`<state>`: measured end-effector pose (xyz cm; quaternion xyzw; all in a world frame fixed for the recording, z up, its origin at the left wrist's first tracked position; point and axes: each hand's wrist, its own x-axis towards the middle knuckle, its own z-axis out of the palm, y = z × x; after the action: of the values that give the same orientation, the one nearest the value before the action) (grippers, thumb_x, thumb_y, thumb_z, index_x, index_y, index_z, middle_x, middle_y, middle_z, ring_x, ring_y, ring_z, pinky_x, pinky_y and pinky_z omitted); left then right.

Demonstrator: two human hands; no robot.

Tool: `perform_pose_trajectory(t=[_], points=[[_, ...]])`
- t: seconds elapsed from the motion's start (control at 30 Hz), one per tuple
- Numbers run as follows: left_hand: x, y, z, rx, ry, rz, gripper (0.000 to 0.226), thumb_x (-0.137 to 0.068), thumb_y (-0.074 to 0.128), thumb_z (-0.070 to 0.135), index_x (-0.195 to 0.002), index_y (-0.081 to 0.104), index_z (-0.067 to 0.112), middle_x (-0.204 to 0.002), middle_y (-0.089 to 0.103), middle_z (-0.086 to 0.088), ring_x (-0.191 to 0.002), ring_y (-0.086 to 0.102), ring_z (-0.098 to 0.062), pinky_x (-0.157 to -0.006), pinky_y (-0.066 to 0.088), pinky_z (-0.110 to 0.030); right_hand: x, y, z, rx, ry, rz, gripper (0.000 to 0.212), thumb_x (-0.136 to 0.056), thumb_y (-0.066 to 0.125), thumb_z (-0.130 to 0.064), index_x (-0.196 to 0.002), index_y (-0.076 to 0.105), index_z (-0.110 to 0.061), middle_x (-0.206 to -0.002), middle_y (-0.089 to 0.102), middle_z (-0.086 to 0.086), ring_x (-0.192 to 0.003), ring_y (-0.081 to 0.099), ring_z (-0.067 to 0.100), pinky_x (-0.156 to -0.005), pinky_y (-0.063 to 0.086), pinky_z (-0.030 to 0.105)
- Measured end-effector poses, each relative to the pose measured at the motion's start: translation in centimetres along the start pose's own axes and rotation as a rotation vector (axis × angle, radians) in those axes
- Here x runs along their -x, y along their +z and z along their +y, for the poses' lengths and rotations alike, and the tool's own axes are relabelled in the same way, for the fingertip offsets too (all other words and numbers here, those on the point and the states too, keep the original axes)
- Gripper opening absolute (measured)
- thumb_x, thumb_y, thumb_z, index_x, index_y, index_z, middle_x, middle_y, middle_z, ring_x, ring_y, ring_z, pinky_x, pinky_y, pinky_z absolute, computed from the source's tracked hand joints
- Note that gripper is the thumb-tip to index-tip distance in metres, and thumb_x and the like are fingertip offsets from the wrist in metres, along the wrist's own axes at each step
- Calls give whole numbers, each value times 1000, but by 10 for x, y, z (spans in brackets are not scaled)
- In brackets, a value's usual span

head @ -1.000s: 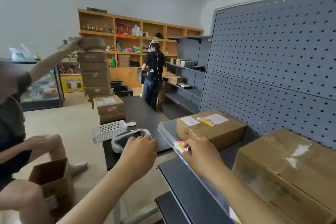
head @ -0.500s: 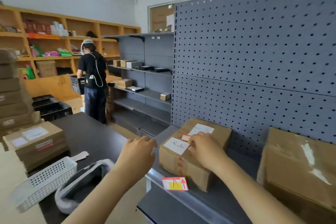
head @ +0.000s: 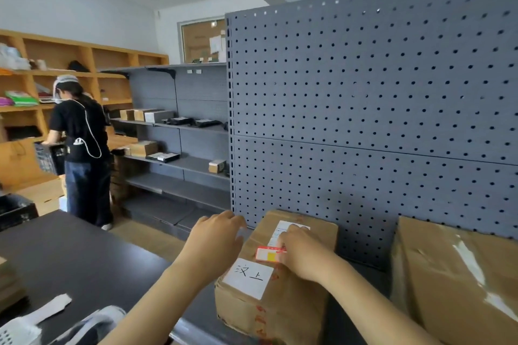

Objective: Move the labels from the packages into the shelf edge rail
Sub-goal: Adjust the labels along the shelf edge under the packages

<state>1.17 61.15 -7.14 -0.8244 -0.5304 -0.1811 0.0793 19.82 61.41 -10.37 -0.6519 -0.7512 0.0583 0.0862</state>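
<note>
Head view. We see a brown box (head: 283,283) standing on a grey shelf in front of a pegboard (head: 364,120). On the box top lies a red label (head: 269,254) with a yellow patch, between a white sticker (head: 248,277) bearing handwritten characters on its near side and a printed slip (head: 280,232) on its far side.

Our right hand (head: 304,253) rests on the box top with its fingers curled. The fingertips meet the right end of the red label and appear to pinch it, though the exact hold is hidden by the knuckles. The label lies flat on the cardboard.

Our left hand (head: 215,241) hovers at the left side of the box, fingers loosely bent and holding nothing. Whether it touches the box edge we cannot tell.

The shelf rail (head: 193,332) runs along the near edge of the shelf, below and left of the box; only a short stretch shows at the bottom of the frame.

A second, larger box (head: 454,283) stands to the right, apart from the first. At near left is a dark table (head: 70,258) carrying a white basket (head: 14,333) and a paper strip (head: 53,308). Far left, a person (head: 82,148) in a black top stands at wooden shelving (head: 84,64), facing away from us.
</note>
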Motion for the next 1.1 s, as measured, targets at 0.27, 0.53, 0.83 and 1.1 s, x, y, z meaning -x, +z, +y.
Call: perform_pose_trajectory(t=[0.27,0.53,0.83,1.1], points=[[-34,5,6,76,152,39,27,-94,49,29,-119,56,30,-120,61,10,-103,61,-12,-94,45,-28,11,-12,-8,-221,81,116,11,-91,49,-14,-93,58,-22,-111,62,5,-97,58,22,-83,50,36],[-48,-6,45,147,418,73,24,-94,48,25,-116,57,27,-111,63,6,-97,61,-17,-84,45,-28,71,-44,-4,-13,308,460,11,-91,53,-15,-95,59,-23,-98,65,1,-85,61,21,-74,54,39],[-9,-35,162,333,816,138,22,-96,42,31,-112,56,26,-115,60,6,-103,57,-17,-86,39,-28,225,-80,18,-18,695,737,11,-90,60,-24,-95,61,-34,-94,66,-13,-83,60,4,-73,54,24],[81,-65,301,490,1097,133,19,-93,48,31,-107,60,28,-105,63,7,-96,59,-16,-81,45,-31,387,-92,34,61,993,744,10,-91,56,-19,-96,63,-24,-97,69,-1,-86,62,17,-75,55,36]])
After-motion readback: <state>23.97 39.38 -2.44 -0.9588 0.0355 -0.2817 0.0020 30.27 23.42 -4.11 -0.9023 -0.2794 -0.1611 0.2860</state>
